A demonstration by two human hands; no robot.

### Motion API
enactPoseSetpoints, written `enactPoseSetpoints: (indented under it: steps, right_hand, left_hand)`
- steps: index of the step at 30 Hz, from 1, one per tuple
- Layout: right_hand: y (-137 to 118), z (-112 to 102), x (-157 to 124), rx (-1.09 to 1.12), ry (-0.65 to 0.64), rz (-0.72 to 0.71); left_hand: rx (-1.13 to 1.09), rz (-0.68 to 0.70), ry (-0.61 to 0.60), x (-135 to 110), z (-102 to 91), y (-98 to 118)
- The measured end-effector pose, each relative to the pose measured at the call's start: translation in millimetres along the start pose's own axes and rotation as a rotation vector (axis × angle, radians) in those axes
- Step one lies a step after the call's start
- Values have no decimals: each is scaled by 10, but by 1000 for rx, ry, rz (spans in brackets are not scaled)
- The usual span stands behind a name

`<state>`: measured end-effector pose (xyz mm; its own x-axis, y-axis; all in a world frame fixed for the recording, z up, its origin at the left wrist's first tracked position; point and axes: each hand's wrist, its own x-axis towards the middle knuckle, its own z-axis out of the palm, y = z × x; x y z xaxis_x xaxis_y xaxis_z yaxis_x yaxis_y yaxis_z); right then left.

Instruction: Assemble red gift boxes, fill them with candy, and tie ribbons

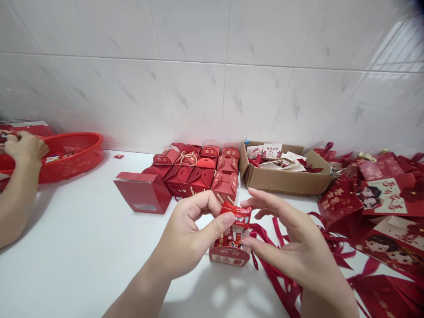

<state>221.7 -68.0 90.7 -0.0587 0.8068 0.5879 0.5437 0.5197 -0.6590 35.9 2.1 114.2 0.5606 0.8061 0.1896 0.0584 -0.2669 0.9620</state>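
A small red gift box (230, 257) stands on the white table in front of me, its top flaps up and wrapped sweets (234, 236) showing inside. Between the thumb and fingers of my left hand (188, 234) is a red candy packet (241, 215), held over the mouth of the box. My right hand (286, 240) curves around the box's right side with thumb and fingers apart. Its thumb tip is by the sweets at the box's edge, and whether it touches them I cannot tell.
Closed red gift boxes (202, 170) stand in rows behind, beside a larger red box (143, 194). A cardboard box (281, 181) holds cards. Dark red ribbons (278, 282) and printed boxes (380, 198) crowd the right. At left, another person's hand (26, 148) is over a red basket (74, 165).
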Motion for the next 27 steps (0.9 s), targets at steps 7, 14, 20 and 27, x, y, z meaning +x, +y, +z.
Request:
enactPoseSetpoints:
  steps: [7, 14, 20, 27]
  right_hand:
    - [-55, -2, 38, 83, 33, -66]
    - [-97, 186, 32, 573, -84, 289]
    - [51, 361, 109, 928, -105, 511]
    - [42, 359, 116, 1038, 112, 433]
  left_hand:
    - [-55, 7, 47, -30, 62, 6]
    - [-92, 58, 112, 6, 146, 0]
    - [-39, 80, 135, 31, 124, -25]
    - [-115, 88, -20, -7, 98, -38]
